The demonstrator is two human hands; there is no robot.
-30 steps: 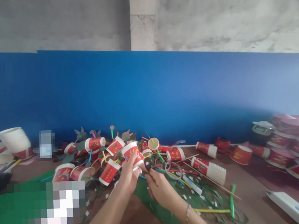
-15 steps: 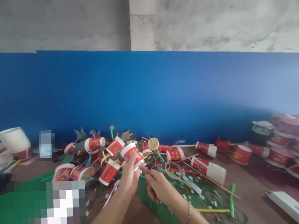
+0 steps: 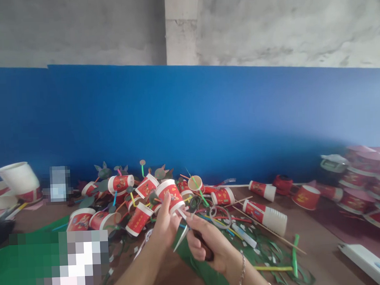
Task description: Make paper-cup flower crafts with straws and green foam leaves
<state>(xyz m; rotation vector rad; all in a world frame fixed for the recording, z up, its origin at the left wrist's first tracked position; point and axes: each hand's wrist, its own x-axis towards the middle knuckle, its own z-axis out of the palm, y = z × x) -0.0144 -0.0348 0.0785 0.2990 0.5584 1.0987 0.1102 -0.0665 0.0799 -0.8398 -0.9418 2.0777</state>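
Note:
Near the middle of the table, my left hand (image 3: 167, 223) is wrapped round a red and white paper cup (image 3: 170, 194), which is tilted. My right hand (image 3: 206, 238) grips dark-handled scissors (image 3: 180, 238). Their blades stand apart, one at the lower rim of the cup and the other pointing down to the left. Whether the upper blade is inside the cup I cannot tell. Behind my hands lies a pile of red cups (image 3: 139, 219) with coloured straws and dark paper cut-outs.
Nested cups (image 3: 265, 217) lie to the right, with a glue tube (image 3: 244, 236), a tape roll (image 3: 220, 217) and a wooden stick near them. Green paper scraps (image 3: 270, 250) litter the tabletop. Stacked red cups (image 3: 364, 181) stand far right. A blue panel (image 3: 189, 121) rises behind.
The scissor blades have spread apart and show below the cup. My right hand has turned and its fingers have opened out in the handles. The cup has shifted slightly.

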